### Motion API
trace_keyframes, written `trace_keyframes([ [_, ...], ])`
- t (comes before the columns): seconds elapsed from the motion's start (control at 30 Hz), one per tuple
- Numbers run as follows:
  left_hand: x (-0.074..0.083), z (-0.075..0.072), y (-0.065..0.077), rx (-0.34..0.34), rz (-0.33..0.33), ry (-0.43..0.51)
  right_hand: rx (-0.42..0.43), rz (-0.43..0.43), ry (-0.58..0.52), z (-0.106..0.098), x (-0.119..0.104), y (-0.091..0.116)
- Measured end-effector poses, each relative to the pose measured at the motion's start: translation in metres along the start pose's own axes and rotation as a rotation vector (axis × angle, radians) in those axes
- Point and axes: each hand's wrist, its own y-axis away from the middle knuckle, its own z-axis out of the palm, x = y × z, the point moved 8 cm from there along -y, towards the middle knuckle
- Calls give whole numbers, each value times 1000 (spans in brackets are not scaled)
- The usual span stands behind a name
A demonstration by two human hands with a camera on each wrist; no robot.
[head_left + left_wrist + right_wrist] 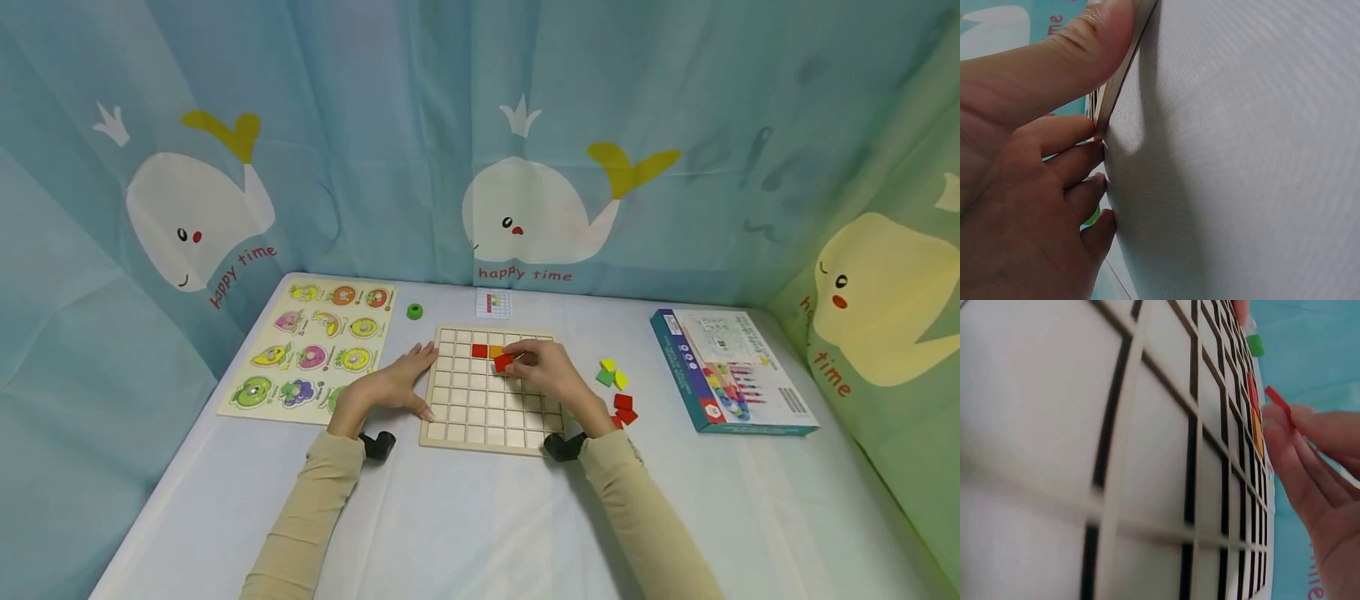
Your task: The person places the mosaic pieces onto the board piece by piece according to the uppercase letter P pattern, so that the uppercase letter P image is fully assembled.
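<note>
A wooden grid board (pixel 487 408) lies flat on the table between the hands. In its upper rows sit a red square tile (pixel 480 351) and, right beside it, an orange tile (pixel 496 352). My right hand (pixel 551 367) pinches another red tile (pixel 1280 400) between thumb and fingertips, tilted, close over the board just below the orange one. My left hand (pixel 390 382) rests at the board's left side, thumb and fingers spread along the edge; in the left wrist view its thumb (pixel 1110 37) presses against the board's rim.
Left of the board lies a fruit puzzle board (pixel 311 333). Behind are a green ring (pixel 415 311) and a small pattern card (pixel 493 303). Right of it lie yellow and green tiles (pixel 606 377), several red tiles (pixel 624 403), and a flat box (pixel 735 371). A whale-print curtain (pixel 405 167) encloses the table.
</note>
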Motion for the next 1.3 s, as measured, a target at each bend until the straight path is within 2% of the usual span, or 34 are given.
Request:
trace_keyframes([
  [0.43,0,-1,1,-1,-2,15,-69,-10,47,25,-11,-21],
  [0.8,0,-1,1,-11,-2,14,-96,-57,132,34,-16,-28],
  [1.03,2,-2,0,-8,0,15,-82,-94,107,30,-18,-22],
  [1.3,-1,-1,-1,-5,-9,-2,-34,-108,77,20,-14,-3],
])
